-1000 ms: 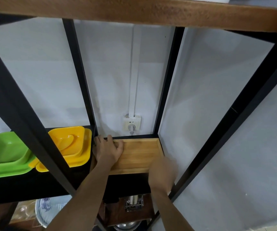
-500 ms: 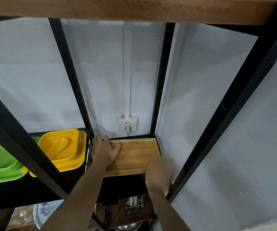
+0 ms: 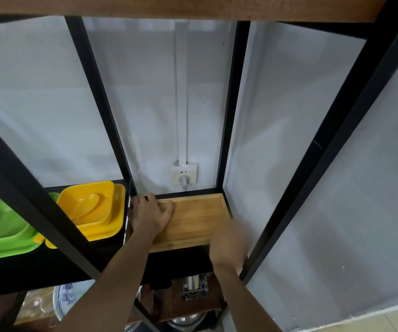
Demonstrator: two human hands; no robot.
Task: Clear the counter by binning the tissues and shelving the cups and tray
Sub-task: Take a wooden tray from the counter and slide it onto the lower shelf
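Tray (image 3: 193, 219) seated on black shelf (image 3: 181, 262), right-hand bay of the rack, both hands in contact.

Head view: the wooden tray lies flat on the shelf, its far edge close to the wall below the wall socket (image 3: 184, 174) and its right edge beside the rear right post (image 3: 229, 116). Left hand (image 3: 148, 215) rests palm-down on the tray's left portion, fingers spread and extended, fingertips near the far left corner. Right hand (image 3: 229, 245) sits at the tray's near right corner; it is motion-blurred and seen from the back, so finger position cannot be determined. Adjacent bay, left: stacked yellow dishes (image 3: 94, 209) beside green dishes (image 3: 1, 228). Lower shelf holds metal utensils, partly hidden.
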